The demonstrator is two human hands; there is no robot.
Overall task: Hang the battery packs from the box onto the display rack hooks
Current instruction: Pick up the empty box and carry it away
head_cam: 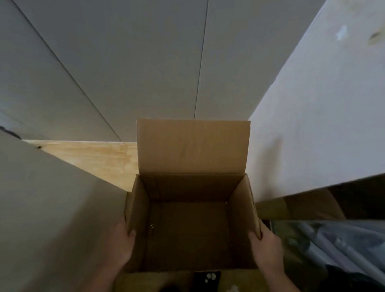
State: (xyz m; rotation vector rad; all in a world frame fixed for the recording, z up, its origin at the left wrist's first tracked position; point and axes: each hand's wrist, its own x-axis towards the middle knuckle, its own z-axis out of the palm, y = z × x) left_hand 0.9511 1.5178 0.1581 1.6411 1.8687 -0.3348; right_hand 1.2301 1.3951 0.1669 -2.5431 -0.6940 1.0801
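An open brown cardboard box [184, 186] fills the lower middle of the head view, its far flap standing upright. The inside looks bare and dark; no battery packs show in it. My left hand [122, 243] grips the box's left wall from outside, fingers curled over the rim. My right hand [265, 245] grips the right wall the same way. No display rack or hooks are in view.
A grey panel [37, 204] stands close on the left and a white panel [324, 108] on the right. A light wooden surface [91, 155] lies beyond the box. Clear plastic wrapping [350, 243] and another cardboard box [296, 208] sit at the right.
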